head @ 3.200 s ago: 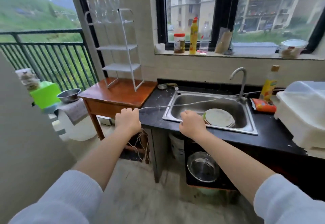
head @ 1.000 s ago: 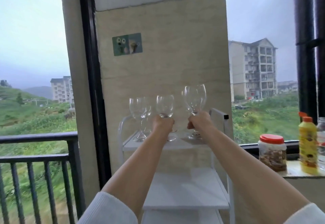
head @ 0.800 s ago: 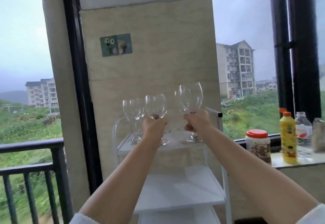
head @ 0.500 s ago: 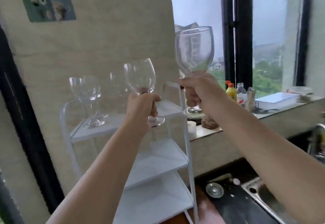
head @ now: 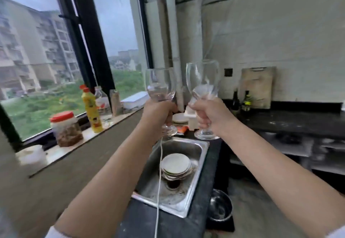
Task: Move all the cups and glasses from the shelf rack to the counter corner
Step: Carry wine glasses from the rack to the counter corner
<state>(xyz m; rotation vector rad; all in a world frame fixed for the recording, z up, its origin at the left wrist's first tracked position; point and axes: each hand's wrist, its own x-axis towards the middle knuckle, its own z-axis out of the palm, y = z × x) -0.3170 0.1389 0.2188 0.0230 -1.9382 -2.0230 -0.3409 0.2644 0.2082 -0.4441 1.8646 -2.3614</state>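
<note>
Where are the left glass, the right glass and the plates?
left glass (head: 160, 86), head view, on its bowl.
right glass (head: 202, 82), head view, on its bowl.
plates (head: 175, 164), head view, on the top plate.

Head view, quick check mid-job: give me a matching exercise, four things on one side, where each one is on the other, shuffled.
Things:
1. Stack of plates
2. Yellow bottle
3. Cutting board
4. Wine glass

Places:
A. Leaning on the wall behind the counter
B. In the right hand
C. In the sink
D. On the window sill

Pairs: 1-C, 2-D, 3-A, 4-B
</note>
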